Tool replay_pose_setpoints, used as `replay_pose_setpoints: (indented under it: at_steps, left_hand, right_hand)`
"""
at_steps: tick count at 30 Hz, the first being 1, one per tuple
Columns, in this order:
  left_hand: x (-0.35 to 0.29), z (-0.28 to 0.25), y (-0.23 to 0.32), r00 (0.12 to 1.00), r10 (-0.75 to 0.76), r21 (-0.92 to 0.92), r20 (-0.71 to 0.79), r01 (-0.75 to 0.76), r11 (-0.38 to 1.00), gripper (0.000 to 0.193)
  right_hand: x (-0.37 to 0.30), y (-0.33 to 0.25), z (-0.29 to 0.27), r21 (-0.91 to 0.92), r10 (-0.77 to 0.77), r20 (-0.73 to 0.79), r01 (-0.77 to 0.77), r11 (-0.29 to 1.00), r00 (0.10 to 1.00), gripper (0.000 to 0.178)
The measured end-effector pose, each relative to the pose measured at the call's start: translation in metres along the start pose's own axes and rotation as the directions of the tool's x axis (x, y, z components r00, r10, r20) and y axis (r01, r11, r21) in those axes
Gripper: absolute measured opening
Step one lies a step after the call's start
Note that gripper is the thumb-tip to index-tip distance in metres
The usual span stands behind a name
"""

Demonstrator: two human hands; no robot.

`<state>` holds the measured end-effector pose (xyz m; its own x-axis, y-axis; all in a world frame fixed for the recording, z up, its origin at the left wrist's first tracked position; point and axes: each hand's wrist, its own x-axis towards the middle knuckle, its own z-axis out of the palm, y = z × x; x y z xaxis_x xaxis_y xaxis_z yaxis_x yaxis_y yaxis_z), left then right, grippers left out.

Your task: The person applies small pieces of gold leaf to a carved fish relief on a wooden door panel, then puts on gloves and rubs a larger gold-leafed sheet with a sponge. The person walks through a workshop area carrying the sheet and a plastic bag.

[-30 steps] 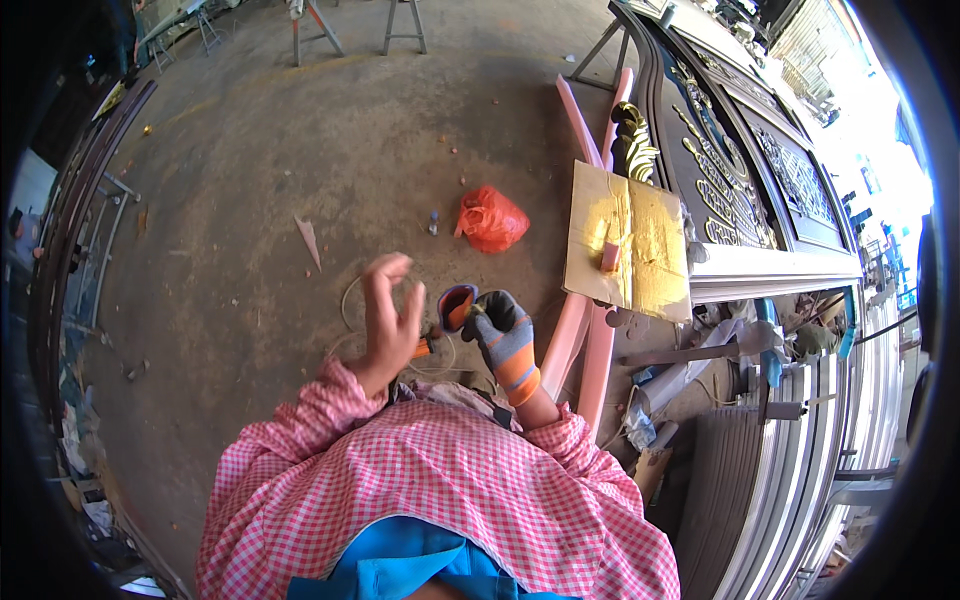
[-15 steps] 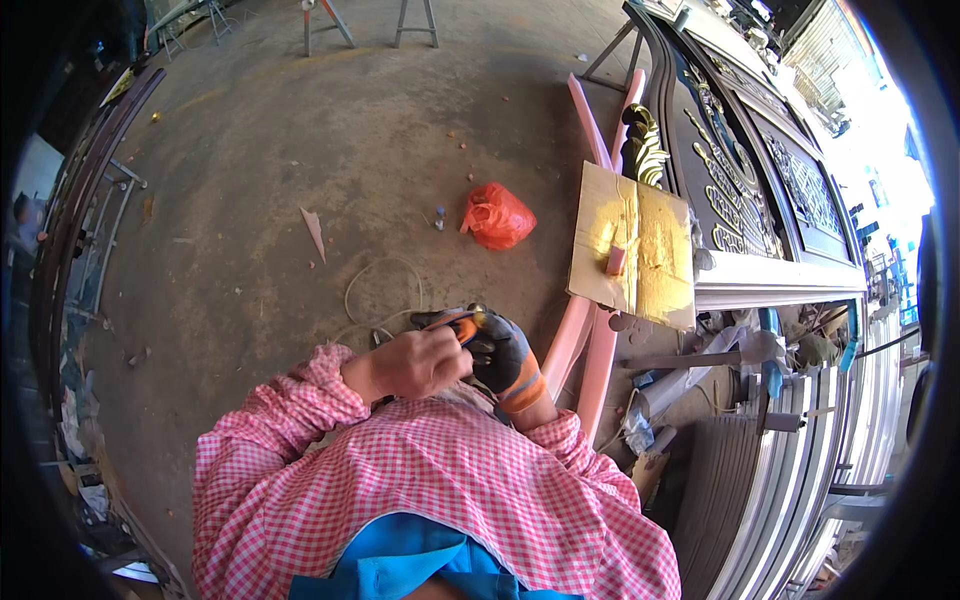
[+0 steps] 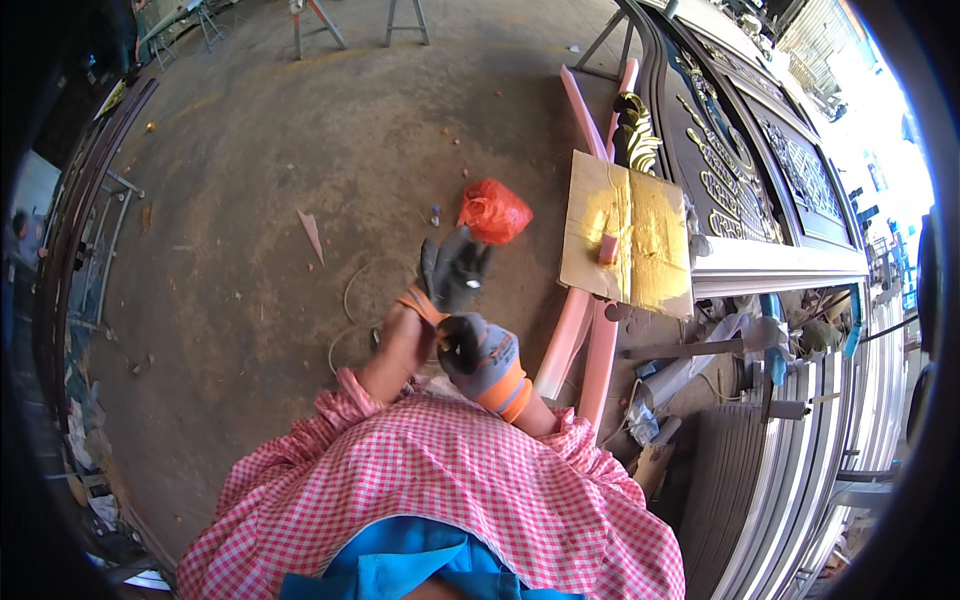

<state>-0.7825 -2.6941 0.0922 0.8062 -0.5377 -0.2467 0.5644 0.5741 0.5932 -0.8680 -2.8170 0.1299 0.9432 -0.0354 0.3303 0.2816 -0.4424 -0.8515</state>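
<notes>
My left hand (image 3: 452, 270) is inside a dark work glove with an orange cuff (image 3: 421, 304). Its fingers point up and away from me, stretched and slightly apart, over the concrete floor. A small white spot shows on this glove. My right hand (image 3: 484, 362), in a matching grey, black and orange glove, is closed at the left wrist, gripping the edge of the left glove's cuff. Its fingertips are partly hidden. A crumpled red plastic bag (image 3: 494, 211) lies on the floor just beyond my left hand.
On the right, gold-stained cardboard (image 3: 590, 268) lies over pink-wrapped bars (image 3: 598, 370), with a small pink block on it. Beyond are dark ornate gate panels (image 3: 715, 150) and a gold leaf ornament (image 3: 636, 135). Metal profiles (image 3: 770, 470) are stacked at lower right. Trestles (image 3: 405, 22) stand far off.
The left hand was bare and held the glove close to my body. Now the glove is on it, and that hand reaches forward while the right grips the cuff.
</notes>
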Motion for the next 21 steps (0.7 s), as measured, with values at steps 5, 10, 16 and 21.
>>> replay_pose_setpoints:
  at_steps: [5, 10, 16, 21]
  left_hand:
    - [-0.001, 0.035, 0.016, 0.985, 0.131, 0.123, 0.115, -0.145, 0.982, 0.047]
    - [-0.006, 0.055, 0.009, 0.942, 0.216, 0.573, 0.259, -0.329, 0.751, 0.042]
    - [0.037, 0.025, -0.019, 0.918, -0.235, -0.067, 0.318, 0.269, 0.961, 0.048]
    - [0.103, 0.006, -0.037, 0.958, 0.088, -0.345, 0.273, 0.012, 0.939, 0.038]
  right_hand:
    - [-0.004, 0.001, 0.015, 0.09, 0.001, 0.056, -0.006, 0.996, 0.998, 0.028]
    - [-0.003, 0.015, 0.024, 0.335, -0.005, 0.059, -0.015, 0.942, 0.998, 0.025]
    - [-0.014, 0.026, 0.01, 0.554, 0.109, 0.095, -0.143, 0.82, 0.99, 0.023]
    - [-0.025, 0.016, 0.004, 0.617, 0.135, 0.251, -0.266, 0.74, 0.959, 0.02]
